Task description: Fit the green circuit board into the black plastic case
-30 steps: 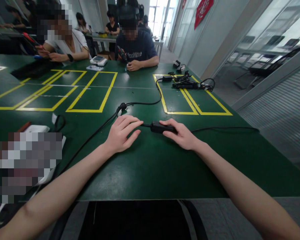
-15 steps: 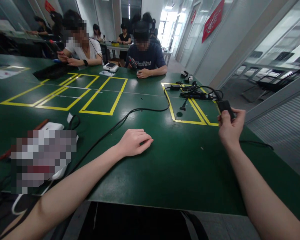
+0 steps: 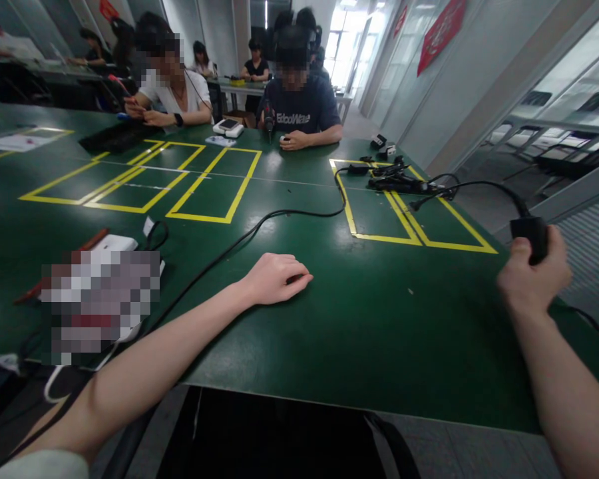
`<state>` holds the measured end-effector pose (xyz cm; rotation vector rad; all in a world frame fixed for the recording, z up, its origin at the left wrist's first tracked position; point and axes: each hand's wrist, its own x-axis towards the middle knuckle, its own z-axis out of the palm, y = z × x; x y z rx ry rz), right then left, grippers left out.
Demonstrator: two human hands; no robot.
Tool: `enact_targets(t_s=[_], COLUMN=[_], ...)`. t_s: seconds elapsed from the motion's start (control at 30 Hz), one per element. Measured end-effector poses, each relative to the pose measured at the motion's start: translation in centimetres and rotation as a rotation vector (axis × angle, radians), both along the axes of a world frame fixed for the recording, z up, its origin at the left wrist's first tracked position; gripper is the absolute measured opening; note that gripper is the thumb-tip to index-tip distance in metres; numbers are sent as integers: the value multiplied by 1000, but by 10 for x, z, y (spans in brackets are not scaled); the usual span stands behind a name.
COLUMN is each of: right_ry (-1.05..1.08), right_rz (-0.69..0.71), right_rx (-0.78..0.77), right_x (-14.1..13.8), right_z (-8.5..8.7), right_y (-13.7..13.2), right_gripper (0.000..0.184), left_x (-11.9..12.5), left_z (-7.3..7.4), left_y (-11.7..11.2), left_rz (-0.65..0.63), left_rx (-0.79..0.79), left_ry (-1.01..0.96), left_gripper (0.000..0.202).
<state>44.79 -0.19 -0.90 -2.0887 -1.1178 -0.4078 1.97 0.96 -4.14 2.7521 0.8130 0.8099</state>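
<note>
At the right, my right hand [image 3: 534, 279] holds a black power adapter [image 3: 530, 236] up above the table, thumb on one side and fingers wrapped round the other. A black cord [image 3: 484, 183] arches from the adapter's top toward a plug [image 3: 416, 205] near the taped boxes. Another stretch of black cable [image 3: 586, 319] shows beyond my right wrist. My left hand [image 3: 277, 278] rests on the green table [image 3: 359, 339], fingers curled and thumb tip close to the index finger. Nothing shows in it; its palm is hidden.
A bundle of black cables [image 3: 397, 178] lies across yellow tape boxes [image 3: 459, 249]. One long black cable [image 3: 264, 216] runs left past my forearm. A blurred-out white item [image 3: 112, 246] sits at left. Across the table, one person [image 3: 304, 110] holds a drill [image 3: 268, 120]; another sits beside.
My right hand has carried the adapter right and slightly nearer, drawing its cord out from the bundle with the plug end trailing. My left hand stays resting. The view has shifted slightly.
</note>
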Motion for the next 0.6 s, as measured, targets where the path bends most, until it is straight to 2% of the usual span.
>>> enact_targets(t_s=[0.1,0.23,0.4,0.5,0.6], right_ry=[38,-14,30,44,-37], right_rz=[-41,-42,-107,-138,-73], right_rx=[28,96,55,45,-18], right_x=[-2,-1,5,14,28], right_z=[1,1,1,-6,-21], right_y=[-1,-2,-2,2,8], right_gripper=[68,70,70,68,62], left_x=[-2,-3,-4,-5,-6], left_z=[1,0,0,0,0], left_y=[1,0,-1,-2,-2], left_rz=[-5,-2,10,1,-1], left_rx=[-4,-15,-27,-22,-23], left_ry=[-15,-6,-10,-17,-18], left_gripper=[36,37,34,31,30])
